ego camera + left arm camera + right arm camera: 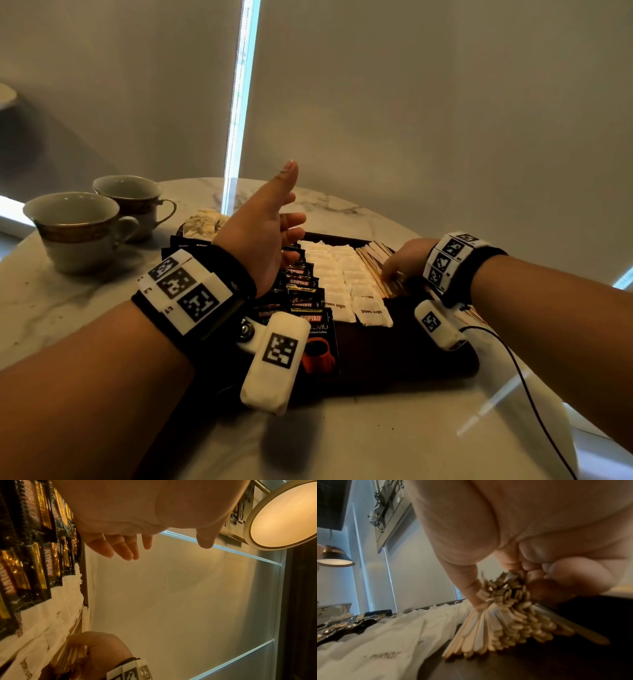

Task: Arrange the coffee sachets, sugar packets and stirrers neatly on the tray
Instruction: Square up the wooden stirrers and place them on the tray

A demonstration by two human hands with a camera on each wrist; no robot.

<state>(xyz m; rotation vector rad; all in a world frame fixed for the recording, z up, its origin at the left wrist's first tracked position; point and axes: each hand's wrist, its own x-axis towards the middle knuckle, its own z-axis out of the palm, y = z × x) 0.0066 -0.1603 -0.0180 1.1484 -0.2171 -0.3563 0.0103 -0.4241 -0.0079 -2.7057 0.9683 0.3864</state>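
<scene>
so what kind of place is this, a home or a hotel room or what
Probably a hotel room or serviced flat, though a home is possible: a dark tray of Kopiko coffee sachets, brown sugar packets and wooden stirrers, beside two gold-banded teacups on a marble table.

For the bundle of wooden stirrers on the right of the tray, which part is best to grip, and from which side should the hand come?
Probably the near ends, from above. The wooden stirrers lie flat and fanned on the tray, close beside the brown sugar packets. There the right hand already closes round them with thumb and fingers, where they bunch together.
</scene>
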